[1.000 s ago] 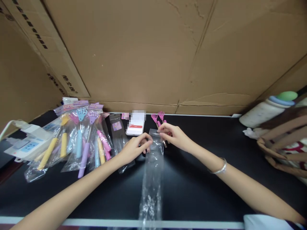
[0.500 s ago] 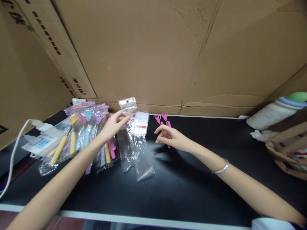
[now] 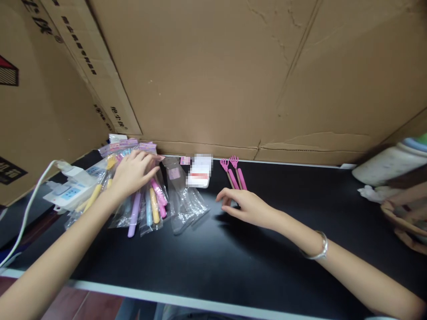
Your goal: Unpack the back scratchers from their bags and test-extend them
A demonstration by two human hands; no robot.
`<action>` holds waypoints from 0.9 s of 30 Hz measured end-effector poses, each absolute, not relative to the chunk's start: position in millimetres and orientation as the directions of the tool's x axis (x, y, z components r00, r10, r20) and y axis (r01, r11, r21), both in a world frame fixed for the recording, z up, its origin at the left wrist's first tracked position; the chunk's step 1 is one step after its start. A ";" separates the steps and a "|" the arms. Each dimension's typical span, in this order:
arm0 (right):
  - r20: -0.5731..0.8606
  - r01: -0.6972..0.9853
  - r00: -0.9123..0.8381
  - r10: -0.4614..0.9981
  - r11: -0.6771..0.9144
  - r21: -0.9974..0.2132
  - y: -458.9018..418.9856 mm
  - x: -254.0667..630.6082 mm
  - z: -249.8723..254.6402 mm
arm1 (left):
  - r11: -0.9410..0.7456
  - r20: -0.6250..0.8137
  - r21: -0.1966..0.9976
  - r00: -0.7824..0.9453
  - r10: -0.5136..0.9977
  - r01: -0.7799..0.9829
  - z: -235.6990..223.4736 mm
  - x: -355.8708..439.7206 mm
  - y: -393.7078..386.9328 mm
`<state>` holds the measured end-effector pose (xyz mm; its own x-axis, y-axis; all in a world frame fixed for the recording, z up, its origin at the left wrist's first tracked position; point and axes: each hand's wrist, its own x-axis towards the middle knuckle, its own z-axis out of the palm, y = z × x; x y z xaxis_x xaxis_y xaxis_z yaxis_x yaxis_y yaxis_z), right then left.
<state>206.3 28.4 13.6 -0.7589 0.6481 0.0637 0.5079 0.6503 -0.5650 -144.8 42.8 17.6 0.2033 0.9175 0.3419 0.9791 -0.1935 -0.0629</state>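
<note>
My left hand [image 3: 135, 171], its fingers stretched out and thumb apart, lies over a pile of back scratchers in clear bags. Purple [image 3: 135, 213], yellow [image 3: 154, 206] and pink [image 3: 160, 193] handles stick out below it; its fingertips hide the upper ends. To the right of the pile, empty clear plastic bags [image 3: 187, 206] lie flat on the black table. My right hand [image 3: 247, 205] hovers with loosely bent fingers, thumb and index apart, holding nothing. Just beyond it are two unbagged pink back scratchers [image 3: 230, 174], side by side, their lower ends hidden by the hand.
A white power strip [image 3: 70, 191] with a cable stands at the left. A phone-like white object [image 3: 200, 173] and a small pink card [image 3: 185, 160] lie near the back edge. Cardboard [image 3: 207, 80] walls the back. At right are a bottle [image 3: 383, 164], crumpled tissue [image 3: 372, 194] and a brown bag [image 3: 403, 213].
My left hand has let go of the clear bag, which now lies on the table, and has moved left onto the pile. My right hand has drawn slightly back from the pink back scratchers.
</note>
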 end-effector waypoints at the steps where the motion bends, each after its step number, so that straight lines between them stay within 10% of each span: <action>1: 0.068 0.502 -0.778 0.624 0.684 -0.530 26.1 205.4 13.6 | -0.278 0.279 -0.062 0.284 0.917 0.959 16.3 -149.0 34.5; 5: 0.081 0.452 -0.862 0.501 0.830 -0.326 17.2 199.1 14.4 | -0.485 0.097 -0.084 0.492 0.865 0.870 5.2 -161.0 4.5; 12: 0.033 0.410 -0.906 0.422 0.894 -0.183 6.5 200.7 17.6 | -0.569 0.226 -0.235 0.614 0.756 0.788 -0.6 -169.5 7.3; 19: 0.064 0.495 -0.837 0.543 0.802 -0.334 6.3 226.4 18.8 | -0.569 0.341 -0.372 0.678 0.651 0.734 24.9 -173.6 10.9; 27: 0.312 0.383 -0.663 0.681 0.666 -0.640 0.0 232.9 29.5 | -0.609 0.670 -0.185 0.552 0.496 0.771 44.1 -117.0 30.3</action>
